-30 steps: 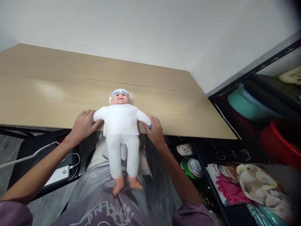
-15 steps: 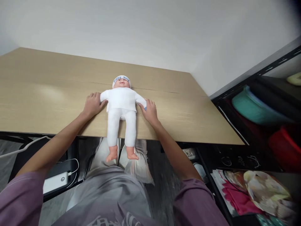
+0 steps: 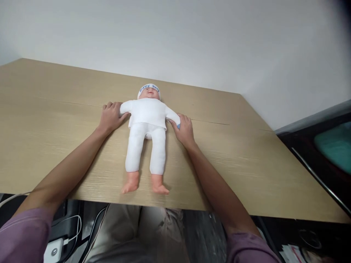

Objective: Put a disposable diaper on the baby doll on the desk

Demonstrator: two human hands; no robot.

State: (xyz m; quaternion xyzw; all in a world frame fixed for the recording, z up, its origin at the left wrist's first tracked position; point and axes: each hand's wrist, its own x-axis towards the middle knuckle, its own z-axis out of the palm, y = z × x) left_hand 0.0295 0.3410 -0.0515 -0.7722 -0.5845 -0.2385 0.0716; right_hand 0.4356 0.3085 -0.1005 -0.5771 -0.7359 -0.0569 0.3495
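A baby doll in a white top and trousers lies on its back on the wooden table. Its cap carries blue lettering, and its bare feet point toward me. My left hand is closed round the end of the doll's arm on the left side. On the other side, my right hand grips the opposite arm, where a bit of blue shows by the thumb. Both of the doll's hands are hidden under my fingers.
The table has a thin seam across it and meets a pale wall at the back. A dark shelf with a teal container stands at the right. Below the front edge at left lies a white power bank with a cable.
The doll and both hands have moved farther onto the table. Its feet, earlier hanging past the front edge, now lie over the tabletop. The view has shifted too.
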